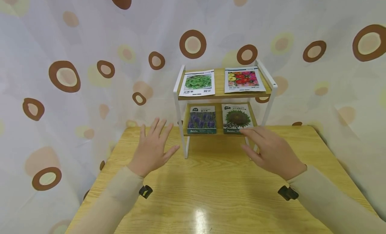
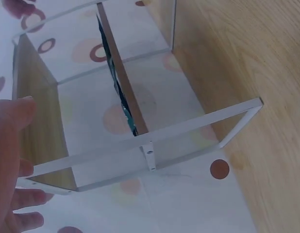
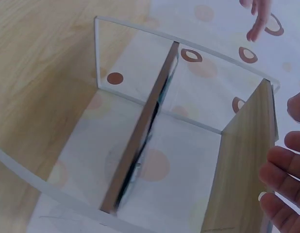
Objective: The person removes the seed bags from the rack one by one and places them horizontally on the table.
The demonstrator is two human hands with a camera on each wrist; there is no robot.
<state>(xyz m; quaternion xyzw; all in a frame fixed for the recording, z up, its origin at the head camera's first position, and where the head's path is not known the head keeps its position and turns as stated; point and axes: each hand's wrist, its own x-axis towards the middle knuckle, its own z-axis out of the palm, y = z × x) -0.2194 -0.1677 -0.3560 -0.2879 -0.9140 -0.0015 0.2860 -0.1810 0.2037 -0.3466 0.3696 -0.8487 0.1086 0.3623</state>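
Note:
A two-tier rack (image 1: 219,80) with wooden boards and a white frame stands on the table. On its upper board lie a green-leaf seed packet (image 1: 197,82) at left and a red-and-yellow flower seed packet (image 1: 243,79) at right. The lower board bears a purple-flower seed packet (image 1: 202,120) and a sunflower seed packet (image 1: 237,118). My left hand (image 1: 153,147), fingers spread and holding nothing, is left of the rack. To the right, my right hand (image 1: 271,150) has extended fingers, holds nothing and overlaps the rack's lower right in the head view; contact cannot be told.
The wooden table (image 1: 205,187) extends in front of the rack and to both sides. Behind it hangs a pale curtain (image 1: 120,33) patterned with brown and beige spots. A small black device (image 1: 146,191) is worn at each wrist.

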